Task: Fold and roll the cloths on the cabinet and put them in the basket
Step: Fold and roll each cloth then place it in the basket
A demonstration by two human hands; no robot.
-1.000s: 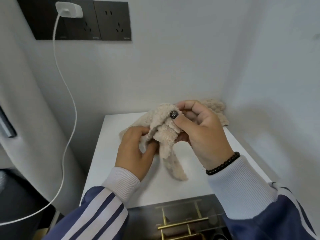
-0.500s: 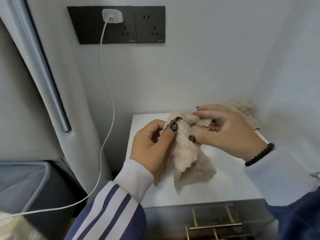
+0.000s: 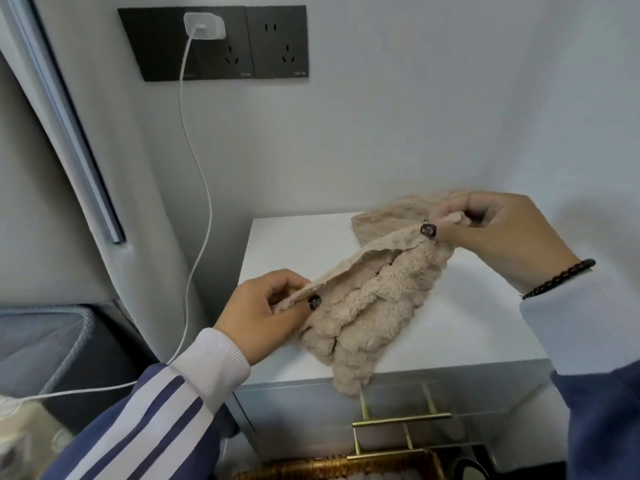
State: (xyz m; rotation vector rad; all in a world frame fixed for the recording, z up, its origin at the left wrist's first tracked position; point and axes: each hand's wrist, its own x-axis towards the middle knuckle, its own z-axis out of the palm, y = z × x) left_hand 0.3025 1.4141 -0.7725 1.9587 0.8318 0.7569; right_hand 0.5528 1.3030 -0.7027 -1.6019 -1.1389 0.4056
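A fluffy beige cloth hangs stretched between my hands above the white cabinet top. My left hand pinches its lower left corner. My right hand pinches the upper right corner, higher and farther back. The cloth's free end droops over the cabinet's front edge. A second beige cloth lies at the back of the cabinet top, partly hidden behind my right hand. A woven basket rim shows at the bottom edge, below the cabinet front.
A black socket panel on the wall holds a white charger whose cable hangs down to the left. A grey bin stands at the lower left. Walls close in behind and to the right. A gold drawer handle sits on the cabinet front.
My hands have moved apart, drawing the bunched cloth out into a stretched span. The view has swung left, showing more of the grey bin and the basket rim.
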